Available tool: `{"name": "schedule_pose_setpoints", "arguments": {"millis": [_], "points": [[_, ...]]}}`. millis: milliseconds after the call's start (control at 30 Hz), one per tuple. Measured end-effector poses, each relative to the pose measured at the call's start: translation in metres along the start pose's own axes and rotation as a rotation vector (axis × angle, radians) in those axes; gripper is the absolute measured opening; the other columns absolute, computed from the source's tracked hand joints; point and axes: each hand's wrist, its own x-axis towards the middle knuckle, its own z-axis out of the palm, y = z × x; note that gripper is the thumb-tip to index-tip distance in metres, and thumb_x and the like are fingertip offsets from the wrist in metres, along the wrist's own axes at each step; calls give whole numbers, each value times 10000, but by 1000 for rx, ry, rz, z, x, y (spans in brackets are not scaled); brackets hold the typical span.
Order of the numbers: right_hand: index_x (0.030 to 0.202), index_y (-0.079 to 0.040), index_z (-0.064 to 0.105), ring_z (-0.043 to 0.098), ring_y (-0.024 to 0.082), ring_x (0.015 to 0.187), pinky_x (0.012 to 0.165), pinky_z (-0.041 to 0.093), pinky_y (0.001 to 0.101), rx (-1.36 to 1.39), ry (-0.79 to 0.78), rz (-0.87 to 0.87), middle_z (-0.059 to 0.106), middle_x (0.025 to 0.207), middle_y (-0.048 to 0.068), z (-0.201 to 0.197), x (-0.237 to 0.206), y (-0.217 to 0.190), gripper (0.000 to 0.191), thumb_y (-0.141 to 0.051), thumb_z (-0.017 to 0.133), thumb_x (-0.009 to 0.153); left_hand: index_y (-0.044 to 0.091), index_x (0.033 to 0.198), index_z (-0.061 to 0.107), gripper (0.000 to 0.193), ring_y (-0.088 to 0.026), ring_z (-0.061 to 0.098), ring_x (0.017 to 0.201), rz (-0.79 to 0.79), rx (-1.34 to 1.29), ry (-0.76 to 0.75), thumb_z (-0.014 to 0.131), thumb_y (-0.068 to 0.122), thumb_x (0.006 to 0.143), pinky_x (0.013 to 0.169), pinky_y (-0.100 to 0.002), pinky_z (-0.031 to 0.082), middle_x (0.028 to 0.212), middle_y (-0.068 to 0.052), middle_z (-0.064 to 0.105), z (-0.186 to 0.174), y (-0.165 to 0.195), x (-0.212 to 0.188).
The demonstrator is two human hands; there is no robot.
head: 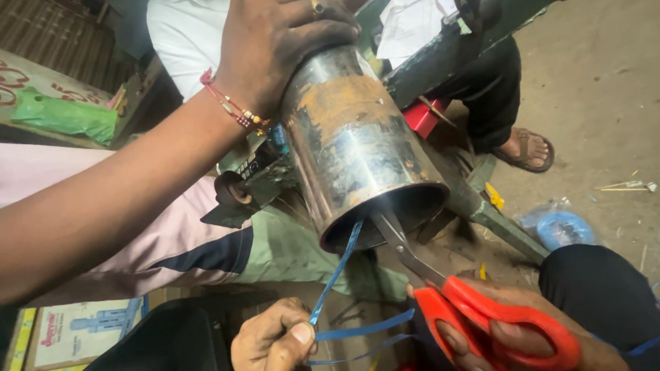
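The left hand is pinching the blue strap, which is running up into the can. The right hand is gripping scissors, blades just beside it.

A silver-grey sheen is shown by the metal cylinder, broken by rust-orange patches and dark smudges. A bright blue is seen on the thin strap pinched by the left hand. The scissors in the right hand are marked by orange-red handles and grey blades. A red and gold beaded bracelet and a gold ring are worn on another person's hand. The machine frame is painted dull green.
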Motion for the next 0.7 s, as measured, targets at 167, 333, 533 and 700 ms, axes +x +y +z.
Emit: {"name": "schedule_pose_setpoints", "arguments": {"millis": [167,333,533,700], "points": [[1556,33,299,670,267,1016,869,563,348,108,-52,34,619,1191,247,2,5,3,851,-332,770,948,-36,651,588,137,-122,510,536,-60,87,-82,609,66,740,512,-297,372,574,-75,565,-6,10,1],[1495,78,357,642,228,1117,933,542,331,98,126,-19,633,1227,222,16,-2,12,853,-352,784,894,-27,655,599,129,-119,539,500,69,264,-232,659,62,727,493,-289,369,572,-66,568,-1,19,5],[1520,44,335,629,224,990,852,517,341,-17,46,-20,638,1177,186,20,-5,1,857,-370,767,907,-17,661,595,137,-123,532,481,111,269,-268,668,69,740,482,-288,356,567,-65,558,7,25,6],[1532,64,338,627,198,993,867,488,305,-144,-55,-19,666,1124,150,19,4,-10,947,-479,775,891,-10,647,582,155,-125,532,472,169,303,-277,682,78,727,468,-288,366,558,-61,559,21,30,6]]}}
